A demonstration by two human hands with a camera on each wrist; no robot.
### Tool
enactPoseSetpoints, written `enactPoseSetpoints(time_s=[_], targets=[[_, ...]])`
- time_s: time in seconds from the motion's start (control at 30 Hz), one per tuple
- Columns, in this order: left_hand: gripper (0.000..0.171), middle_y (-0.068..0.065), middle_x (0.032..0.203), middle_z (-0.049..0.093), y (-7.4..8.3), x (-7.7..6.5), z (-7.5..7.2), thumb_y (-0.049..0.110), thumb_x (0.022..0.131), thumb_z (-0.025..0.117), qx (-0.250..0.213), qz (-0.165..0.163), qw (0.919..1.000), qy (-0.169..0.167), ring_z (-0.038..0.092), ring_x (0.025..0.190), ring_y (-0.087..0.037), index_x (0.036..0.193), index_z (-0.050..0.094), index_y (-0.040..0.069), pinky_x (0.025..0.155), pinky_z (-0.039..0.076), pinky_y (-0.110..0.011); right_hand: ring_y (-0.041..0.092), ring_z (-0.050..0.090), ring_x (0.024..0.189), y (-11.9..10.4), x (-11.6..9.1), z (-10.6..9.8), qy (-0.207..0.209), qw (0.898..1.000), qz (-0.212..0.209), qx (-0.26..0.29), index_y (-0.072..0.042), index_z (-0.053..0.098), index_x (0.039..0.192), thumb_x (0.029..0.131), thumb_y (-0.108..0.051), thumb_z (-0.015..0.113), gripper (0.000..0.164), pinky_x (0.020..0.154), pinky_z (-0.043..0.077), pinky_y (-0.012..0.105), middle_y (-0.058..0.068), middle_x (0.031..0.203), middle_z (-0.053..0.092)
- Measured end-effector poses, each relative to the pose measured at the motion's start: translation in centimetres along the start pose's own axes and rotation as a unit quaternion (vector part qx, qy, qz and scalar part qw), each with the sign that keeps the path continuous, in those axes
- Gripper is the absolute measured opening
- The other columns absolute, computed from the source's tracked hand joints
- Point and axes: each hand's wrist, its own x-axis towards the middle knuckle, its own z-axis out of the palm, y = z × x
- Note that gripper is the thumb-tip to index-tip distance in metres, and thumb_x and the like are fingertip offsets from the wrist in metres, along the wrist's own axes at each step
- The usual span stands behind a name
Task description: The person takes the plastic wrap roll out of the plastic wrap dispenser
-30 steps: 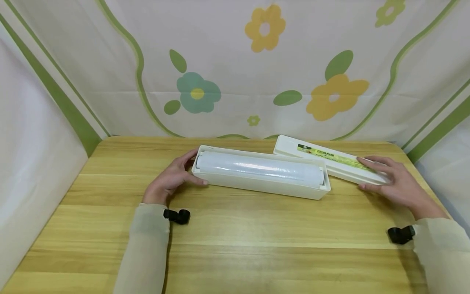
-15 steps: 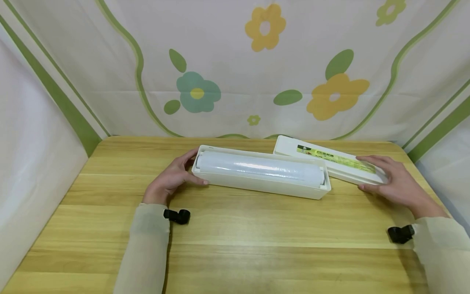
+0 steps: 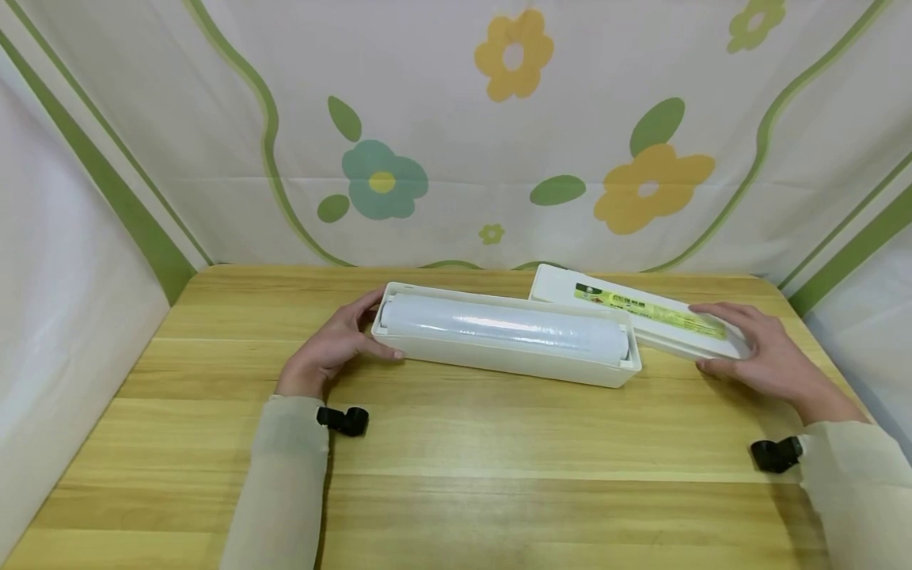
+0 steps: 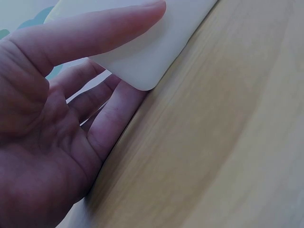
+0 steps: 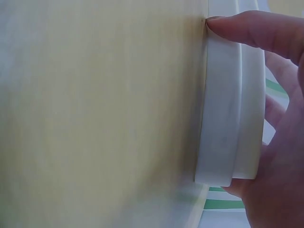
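Note:
A long white cling film box lies uncovered on the table, with a roll of cling film inside it. My left hand holds the box's left end, thumb along the front wall and fingers behind. In the left wrist view, the thumb presses the box's side. Behind and to the right is the box's white lid, bearing a green and yellow label. My right hand grips the lid's right end, thumb at the near edge and fingers over the top. The box partly hides the lid's left portion.
The wooden table extends toward me in front of the box. A flowered cloth hangs behind the table's far edge, with more cloth at both sides. Small black cameras sit at both wrists.
The lid has shifted and tilted very slightly with my right hand, its right end a little further left. The box and my left hand have stayed in place.

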Motion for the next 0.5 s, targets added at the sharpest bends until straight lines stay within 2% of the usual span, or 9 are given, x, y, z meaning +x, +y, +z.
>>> enactPoseSetpoints(time_s=[0.23, 0.5], targets=[[0.118, -0.009, 0.167, 0.042, -0.07, 0.03, -0.04, -0.008, 0.073, 0.093, -0.006, -0.007, 1.0, 0.001, 0.041, 0.146, -0.032, 0.17, 0.035, 0.025, 0.126, 0.032, -0.052, 0.068, 0.024, 0.141, -0.12, -0.02, -0.02, -0.012, 1.0, 0.016, 0.001, -0.02, 0.048, 0.163, 0.087, -0.023, 0.088, 0.086, 0.099, 0.021, 0.08, 0.036, 0.161, 0.038], [0.117, -0.008, 0.166, 0.043, 0.11, 0.02, 0.0, -0.007, 0.071, 0.094, -0.006, -0.009, 0.9999, 0.006, 0.041, 0.144, -0.032, 0.169, 0.037, 0.023, 0.128, 0.029, -0.052, 0.068, 0.024, 0.141, -0.14, 0.02, -0.03, -0.011, 1.0, 0.019, 0.007, -0.019, 0.048, 0.162, 0.087, -0.022, 0.089, 0.086, 0.101, 0.02, 0.081, 0.036, 0.161, 0.038]])
